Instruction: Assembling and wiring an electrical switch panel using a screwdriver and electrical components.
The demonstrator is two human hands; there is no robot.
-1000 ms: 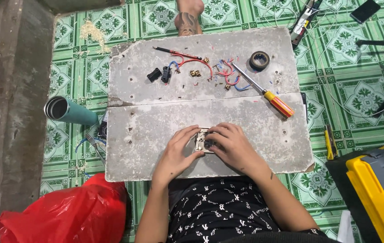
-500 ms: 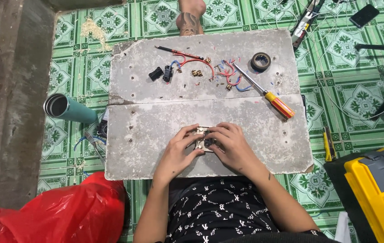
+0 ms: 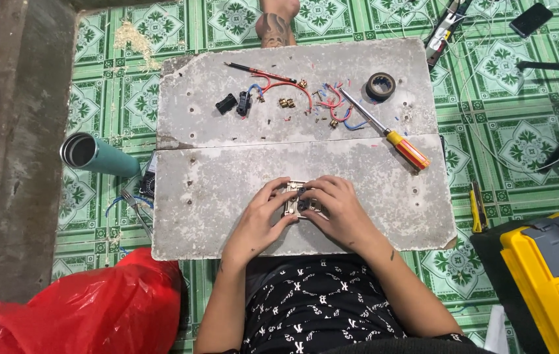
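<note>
Both my hands rest on a worn grey board laid on the floor in front of me. My left hand and my right hand grip a small beige switch plate between them, fingers curled over its edges. The plate lies flat on the board's near half and is mostly covered by my fingers. On the far half lie a screwdriver with an orange and yellow handle, red and blue wire pieces, small black parts and a roll of black tape.
A teal tube lies left of the board. A red plastic bag sits at the lower left, a yellow and black tool case at the lower right. Another person's foot is at the board's far edge. Green patterned tiles surround everything.
My hands stay on the switch plate; the fingers have shifted slightly over it. Everything else on the board is where it was.
</note>
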